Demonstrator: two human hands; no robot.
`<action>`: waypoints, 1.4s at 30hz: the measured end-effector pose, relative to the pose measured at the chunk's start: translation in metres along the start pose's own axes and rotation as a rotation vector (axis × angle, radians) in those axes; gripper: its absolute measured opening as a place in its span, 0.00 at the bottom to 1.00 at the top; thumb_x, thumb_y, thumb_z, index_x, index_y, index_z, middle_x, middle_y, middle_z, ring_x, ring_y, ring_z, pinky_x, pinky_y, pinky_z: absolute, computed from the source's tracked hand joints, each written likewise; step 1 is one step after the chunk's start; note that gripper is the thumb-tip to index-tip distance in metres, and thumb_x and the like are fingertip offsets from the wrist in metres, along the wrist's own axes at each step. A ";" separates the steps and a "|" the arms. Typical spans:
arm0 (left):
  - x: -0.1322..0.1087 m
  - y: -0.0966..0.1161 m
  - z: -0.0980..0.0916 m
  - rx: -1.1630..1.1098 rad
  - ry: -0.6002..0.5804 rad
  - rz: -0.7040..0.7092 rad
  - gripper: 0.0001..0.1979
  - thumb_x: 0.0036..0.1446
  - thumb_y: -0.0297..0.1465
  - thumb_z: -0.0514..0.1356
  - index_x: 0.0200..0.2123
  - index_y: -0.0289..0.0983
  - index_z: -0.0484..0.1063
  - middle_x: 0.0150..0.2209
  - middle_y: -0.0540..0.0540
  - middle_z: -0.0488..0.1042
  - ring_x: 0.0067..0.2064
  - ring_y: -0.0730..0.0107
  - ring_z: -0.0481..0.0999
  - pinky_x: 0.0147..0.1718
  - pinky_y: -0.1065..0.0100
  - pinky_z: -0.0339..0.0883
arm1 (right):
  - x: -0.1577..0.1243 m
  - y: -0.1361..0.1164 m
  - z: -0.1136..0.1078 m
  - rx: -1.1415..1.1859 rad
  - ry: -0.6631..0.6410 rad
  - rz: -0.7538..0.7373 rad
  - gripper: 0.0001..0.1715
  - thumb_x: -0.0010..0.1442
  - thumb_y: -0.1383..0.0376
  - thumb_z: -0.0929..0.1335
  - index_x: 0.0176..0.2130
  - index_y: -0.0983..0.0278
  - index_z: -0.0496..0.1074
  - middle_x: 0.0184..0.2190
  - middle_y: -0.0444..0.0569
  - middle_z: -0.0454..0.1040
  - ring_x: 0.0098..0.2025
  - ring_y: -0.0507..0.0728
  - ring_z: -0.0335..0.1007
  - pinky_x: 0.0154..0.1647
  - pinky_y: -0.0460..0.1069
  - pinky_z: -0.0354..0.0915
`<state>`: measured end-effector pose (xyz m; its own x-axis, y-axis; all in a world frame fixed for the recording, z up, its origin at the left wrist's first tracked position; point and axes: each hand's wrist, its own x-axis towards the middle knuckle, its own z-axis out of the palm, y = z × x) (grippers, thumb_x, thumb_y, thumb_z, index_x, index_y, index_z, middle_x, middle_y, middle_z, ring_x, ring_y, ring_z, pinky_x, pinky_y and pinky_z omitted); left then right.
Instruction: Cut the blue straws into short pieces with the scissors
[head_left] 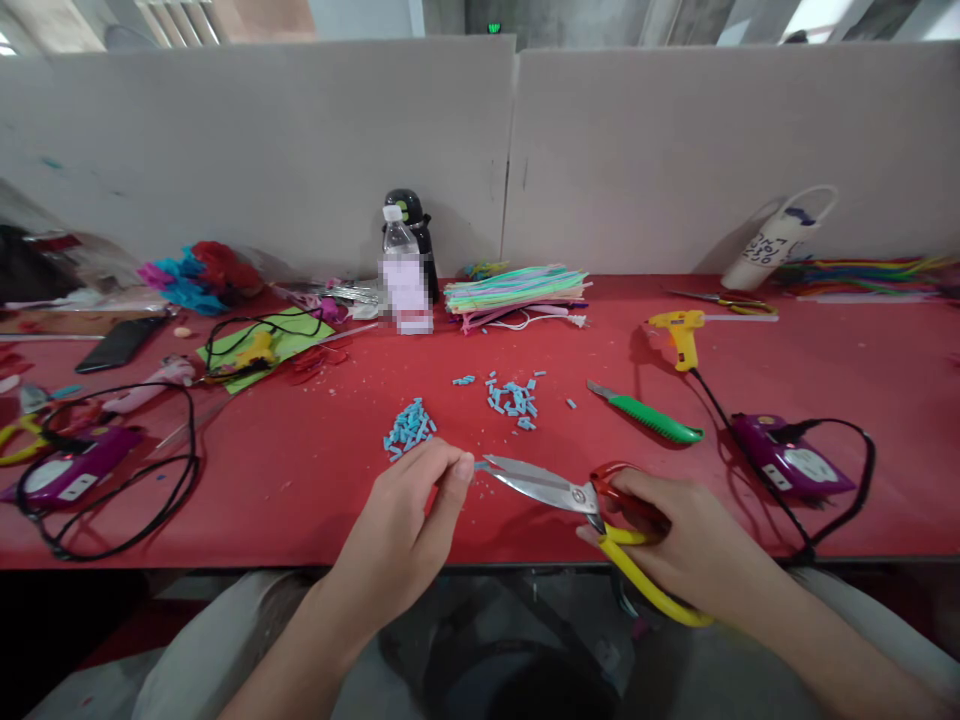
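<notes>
My left hand (420,510) is closed in a pinch, and a short bit of thin blue strip (481,465) sticks out past its thumb and fingertip. My right hand (675,520) grips scissors (547,487) with red and yellow handles. Their blades point left, nearly together, with the tips at the end of the blue strip. Just behind my left hand lies a pile of small blue cut pieces (409,427). A looser group of blue pieces (514,397) is scattered farther right.
A green utility knife (652,415) lies right of the pieces. Beyond it are a yellow glue gun (679,335) and a purple power strip (791,460) with a black cord. Bundled pastel strips (517,290) and a clear bottle (405,270) stand at the back. Another cord (191,440) loops at left.
</notes>
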<state>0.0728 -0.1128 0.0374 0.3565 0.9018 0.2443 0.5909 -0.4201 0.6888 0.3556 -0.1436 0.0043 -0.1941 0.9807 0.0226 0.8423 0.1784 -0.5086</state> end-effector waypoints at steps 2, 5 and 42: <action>0.000 0.000 0.001 -0.007 -0.004 -0.001 0.12 0.71 0.32 0.49 0.32 0.38 0.62 0.29 0.52 0.64 0.31 0.73 0.64 0.34 0.70 0.58 | 0.000 0.001 0.001 0.002 -0.004 -0.012 0.15 0.57 0.51 0.72 0.36 0.58 0.70 0.28 0.44 0.75 0.28 0.54 0.69 0.26 0.46 0.59; 0.000 0.000 0.001 -0.006 -0.002 -0.004 0.13 0.72 0.32 0.49 0.32 0.38 0.61 0.29 0.53 0.62 0.30 0.74 0.63 0.33 0.70 0.57 | 0.000 0.003 0.001 -0.031 -0.002 -0.011 0.16 0.57 0.50 0.72 0.34 0.58 0.70 0.27 0.43 0.74 0.28 0.54 0.69 0.25 0.46 0.57; -0.001 -0.004 0.001 -0.008 -0.022 0.059 0.09 0.71 0.28 0.49 0.35 0.37 0.63 0.31 0.52 0.64 0.32 0.74 0.64 0.34 0.70 0.57 | -0.002 0.008 0.002 0.029 -0.100 0.044 0.17 0.59 0.50 0.69 0.30 0.59 0.66 0.23 0.39 0.64 0.26 0.51 0.51 0.25 0.45 0.54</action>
<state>0.0709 -0.1125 0.0341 0.4064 0.8731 0.2692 0.5627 -0.4713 0.6791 0.3619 -0.1448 -0.0011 -0.2072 0.9745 -0.0856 0.8366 0.1311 -0.5319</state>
